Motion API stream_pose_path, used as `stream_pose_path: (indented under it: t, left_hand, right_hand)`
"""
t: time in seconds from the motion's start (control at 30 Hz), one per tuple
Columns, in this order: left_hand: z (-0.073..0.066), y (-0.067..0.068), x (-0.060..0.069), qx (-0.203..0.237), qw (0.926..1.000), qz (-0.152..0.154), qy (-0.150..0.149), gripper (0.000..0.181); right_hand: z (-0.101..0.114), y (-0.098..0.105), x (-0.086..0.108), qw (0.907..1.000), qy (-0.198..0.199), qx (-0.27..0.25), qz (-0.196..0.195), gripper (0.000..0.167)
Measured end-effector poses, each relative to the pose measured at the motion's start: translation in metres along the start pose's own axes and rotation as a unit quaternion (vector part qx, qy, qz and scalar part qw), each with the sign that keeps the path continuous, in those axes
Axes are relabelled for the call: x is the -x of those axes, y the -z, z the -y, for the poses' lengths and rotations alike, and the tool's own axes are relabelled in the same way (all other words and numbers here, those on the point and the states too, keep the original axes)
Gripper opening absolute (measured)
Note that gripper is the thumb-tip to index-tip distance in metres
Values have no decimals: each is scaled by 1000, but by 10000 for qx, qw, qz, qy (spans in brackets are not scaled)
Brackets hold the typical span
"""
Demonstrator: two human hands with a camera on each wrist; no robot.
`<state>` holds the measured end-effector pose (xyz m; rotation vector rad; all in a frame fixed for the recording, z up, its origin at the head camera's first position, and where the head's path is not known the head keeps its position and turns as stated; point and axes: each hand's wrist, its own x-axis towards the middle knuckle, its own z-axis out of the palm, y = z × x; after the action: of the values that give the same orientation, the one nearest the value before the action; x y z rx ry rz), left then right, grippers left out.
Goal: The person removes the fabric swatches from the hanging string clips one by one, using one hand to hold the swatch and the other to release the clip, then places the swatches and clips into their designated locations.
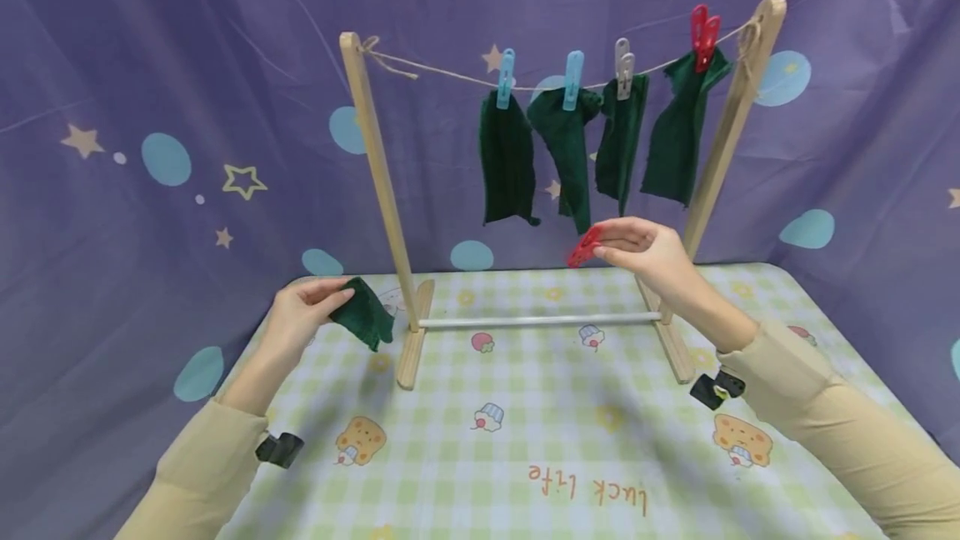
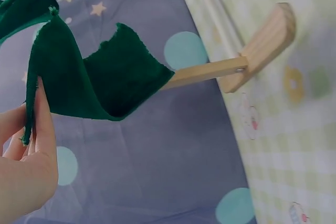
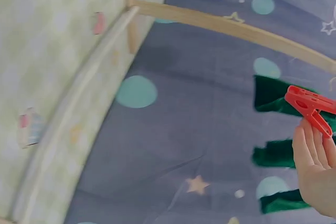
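My left hand (image 1: 298, 315) pinches a small dark green cloth (image 1: 364, 314) left of the wooden rack; in the left wrist view the cloth (image 2: 63, 72) hangs folded from the fingers of that hand (image 2: 31, 166). A red clothespin (image 1: 584, 247) is held between thumb and fingers of my right hand (image 1: 645, 252), just below the hanging cloths; the right wrist view shows the same clothespin (image 3: 310, 106) at the fingertips of the hand (image 3: 317, 174). Several green cloths (image 1: 507, 161) hang on the string (image 1: 442, 71), clipped by two blue pins (image 1: 573, 80), a grey one (image 1: 624, 73) and red (image 1: 702, 40).
The rack's left post (image 1: 381, 182) and right post (image 1: 723, 148) stand on wooden feet, joined by a low white bar (image 1: 536, 321). A checked cloth (image 1: 540, 407) covers the table, with a purple patterned curtain (image 1: 255, 90) behind it.
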<state>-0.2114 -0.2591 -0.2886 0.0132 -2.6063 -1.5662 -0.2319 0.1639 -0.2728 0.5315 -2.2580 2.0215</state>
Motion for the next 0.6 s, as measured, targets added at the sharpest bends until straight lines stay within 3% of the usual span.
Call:
stream_pose_path:
  t: [0.17, 0.37, 0.5, 0.6]
  left_hand:
    - [14, 2, 6, -89, 9999, -34, 108, 52]
    - [28, 5, 10, 48, 9997, 47, 252, 52]
    - [41, 7, 12, 20, 9992, 99, 391, 53]
    - [51, 9, 13, 40, 9990, 90, 428, 52]
  right_hand:
    - [-19, 11, 13, 9992, -304, -245, 35, 26]
    - [-44, 20, 29, 9985, -499, -158, 173, 24]
    - [-60, 26, 40, 9974, -690, -51, 196, 25]
    - [-71, 29, 45, 9962, -790, 308, 172, 35]
